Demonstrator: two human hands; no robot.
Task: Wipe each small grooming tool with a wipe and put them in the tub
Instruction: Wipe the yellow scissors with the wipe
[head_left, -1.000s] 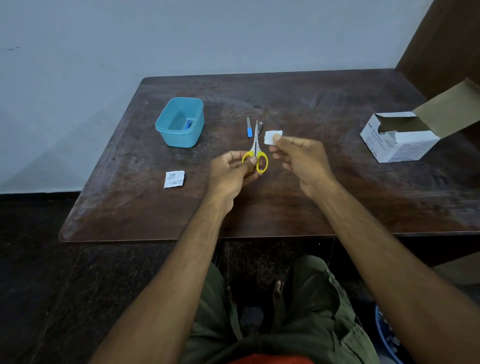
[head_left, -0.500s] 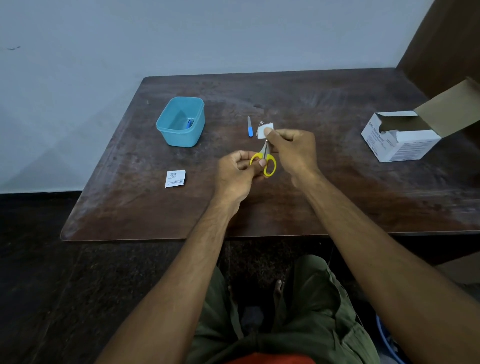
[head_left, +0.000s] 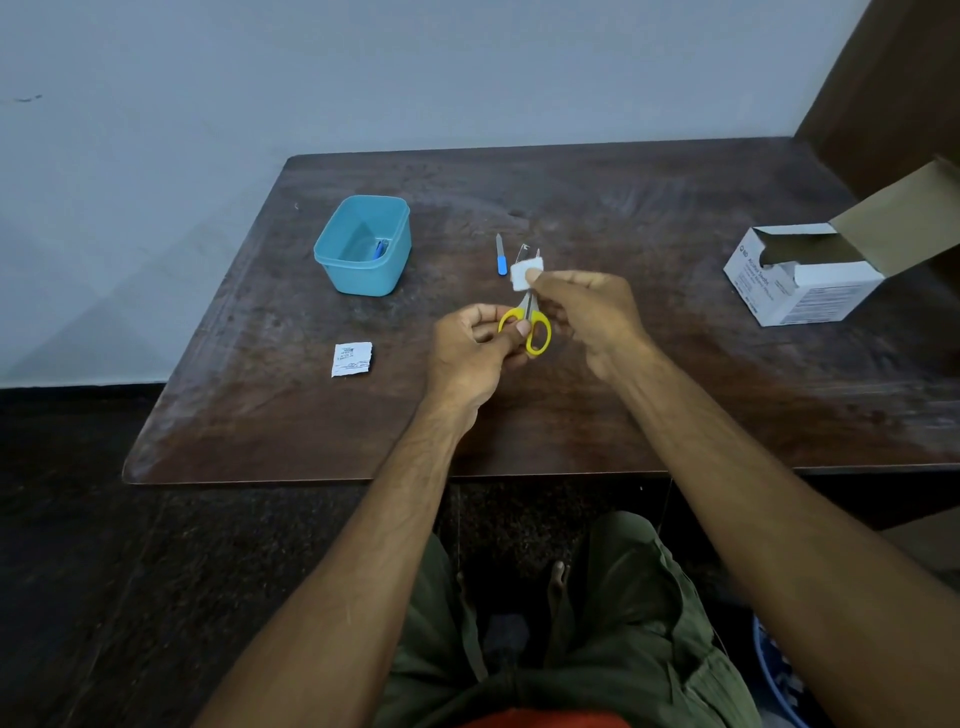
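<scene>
Yellow handles mark the small scissors (head_left: 529, 325), which are up off the desk (head_left: 675, 395) between the two hands. The left hand (head_left: 475, 353) has its grip closed around one yellow ring. The right hand (head_left: 589, 317) pinches a white wipe (head_left: 524, 275) at the blades.

What could go wrong? The blades are sharp and thin. If the right fingers slide the wrong way, a tip could poke through the wipe and nick a finger. The left hand holds only one ring, so the scissors might swing open or slip and fall. A hard tug could also tear the small wipe.

The blue tub (head_left: 363, 247) sits well to the left, with one small blue tool (head_left: 381, 248) already inside; I cannot tell what kind. A blue nail file (head_left: 501, 255) and a small metal tool (head_left: 527, 253) lie just behind the wipe, not yet in the tub. A white box (head_left: 802, 283) on the right stands open; what is inside is too dim to make out. An empty-looking wipe packet (head_left: 352, 358) lies near the front left.
</scene>
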